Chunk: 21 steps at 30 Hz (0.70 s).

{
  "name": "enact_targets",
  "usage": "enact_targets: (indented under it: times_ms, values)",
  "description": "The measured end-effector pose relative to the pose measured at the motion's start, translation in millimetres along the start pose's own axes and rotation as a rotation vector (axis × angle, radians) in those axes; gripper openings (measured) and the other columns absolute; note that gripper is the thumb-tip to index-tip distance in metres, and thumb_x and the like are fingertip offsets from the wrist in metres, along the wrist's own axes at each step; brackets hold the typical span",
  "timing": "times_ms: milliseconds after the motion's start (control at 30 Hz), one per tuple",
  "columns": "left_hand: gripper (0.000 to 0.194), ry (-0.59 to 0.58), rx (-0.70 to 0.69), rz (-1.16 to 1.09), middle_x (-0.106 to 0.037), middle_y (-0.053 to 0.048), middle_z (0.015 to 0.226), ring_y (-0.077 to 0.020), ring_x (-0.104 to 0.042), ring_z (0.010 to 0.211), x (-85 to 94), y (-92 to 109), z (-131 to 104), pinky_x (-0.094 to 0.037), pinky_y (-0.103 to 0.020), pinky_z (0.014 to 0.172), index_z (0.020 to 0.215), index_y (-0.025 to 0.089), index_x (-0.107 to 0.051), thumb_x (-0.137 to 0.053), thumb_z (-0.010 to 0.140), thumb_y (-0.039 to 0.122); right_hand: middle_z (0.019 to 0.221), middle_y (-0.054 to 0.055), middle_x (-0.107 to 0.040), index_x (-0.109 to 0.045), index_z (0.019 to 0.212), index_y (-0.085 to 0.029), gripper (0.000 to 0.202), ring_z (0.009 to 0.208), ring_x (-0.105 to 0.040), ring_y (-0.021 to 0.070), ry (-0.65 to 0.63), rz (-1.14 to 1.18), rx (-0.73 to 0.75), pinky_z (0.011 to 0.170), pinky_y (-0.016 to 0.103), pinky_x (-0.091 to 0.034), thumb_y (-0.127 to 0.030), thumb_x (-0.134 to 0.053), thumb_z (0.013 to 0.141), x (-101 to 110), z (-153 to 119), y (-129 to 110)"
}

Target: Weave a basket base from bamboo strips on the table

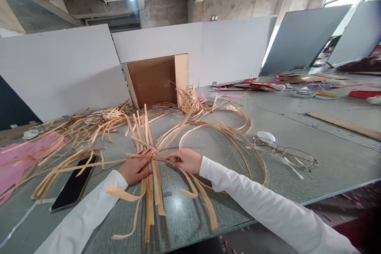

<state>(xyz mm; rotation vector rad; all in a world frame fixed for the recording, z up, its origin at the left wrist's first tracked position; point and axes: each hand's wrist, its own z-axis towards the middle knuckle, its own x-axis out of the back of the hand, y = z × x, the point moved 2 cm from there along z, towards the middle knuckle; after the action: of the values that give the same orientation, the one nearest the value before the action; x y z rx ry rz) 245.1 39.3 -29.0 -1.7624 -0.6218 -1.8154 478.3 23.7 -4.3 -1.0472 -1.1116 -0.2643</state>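
Flat tan bamboo strips [149, 202] cross one another on the table in front of me, some running away from me and others sideways. My left hand [136, 168] lies over the crossing with its fingers stretched out, pressing the strips down. To its right, my right hand [187, 160] has thumb and forefinger closed on a sideways strip [161, 158] close to the crossing. Loose strip ends [205, 202] hang out below my right hand toward the table edge. The exact weave under my left fingers is hidden.
A phone [74, 184] lies left of my hands, partly under strips, beside pink paper [29, 154]. Glasses [285, 152] and a white round object [266, 137] are at right. Behind stand a woven piece [189, 100] and a cardboard box [154, 83]. The table edge [226, 226] is near me.
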Motion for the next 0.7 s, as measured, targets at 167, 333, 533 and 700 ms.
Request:
enact_targets:
  times_ms: [167, 333, 533, 700]
  values:
    - [0.071, -0.007, -0.008, 0.008, -0.018, -0.01, 0.145, -0.0231, -0.021, 0.132, -3.7, -3.3, 0.2, -0.021, -0.043, 0.107, 0.14, 0.02, 0.014, -0.028, 0.091, 0.05, 0.068, 0.0, -0.063, -0.069, 0.093, -0.019, 0.027, 0.062, -0.052, 0.0107, 0.002, 0.097, 0.035, 0.061, 0.021, -0.037, -0.012, -0.048, 0.077, 6.3, 2.0, 2.7]
    - [0.07, -0.022, 0.019, 0.004, -0.02, -0.011, 0.145, -0.0242, -0.021, 0.132, -4.2, -4.5, -0.3, -0.021, -0.043, 0.107, 0.141, 0.019, 0.01, -0.027, 0.091, 0.051, 0.069, 0.002, -0.062, -0.069, 0.083, -0.012, 0.026, 0.065, -0.055, 0.0101, -0.145, 0.332, 0.18, 0.065, 0.02, -0.041, -0.008, -0.046, 0.073, 10.9, 3.5, 12.5]
    - [0.067, -0.032, 0.049, -0.028, -0.02, -0.008, 0.146, -0.0249, -0.018, 0.133, -1.7, -3.0, -0.9, -0.026, -0.042, 0.104, 0.142, 0.024, 0.003, -0.028, 0.09, 0.052, 0.073, 0.002, -0.063, -0.069, 0.084, -0.012, 0.024, 0.065, -0.053, 0.0095, -0.332, 0.253, 0.216, 0.061, 0.019, -0.039, -0.01, -0.048, 0.073, 10.4, 2.5, 18.6]
    - [0.066, -0.023, 0.051, -0.056, -0.02, -0.008, 0.146, -0.0257, -0.018, 0.133, -4.0, -4.9, -1.1, -0.024, -0.042, 0.104, 0.142, 0.023, 0.002, -0.027, 0.091, 0.051, 0.095, 0.006, -0.061, -0.069, 0.091, -0.014, 0.023, 0.084, -0.054, 0.0126, -0.367, 0.152, 0.306, 0.068, 0.019, -0.04, -0.014, -0.052, 0.076, 35.4, -13.2, 8.6]
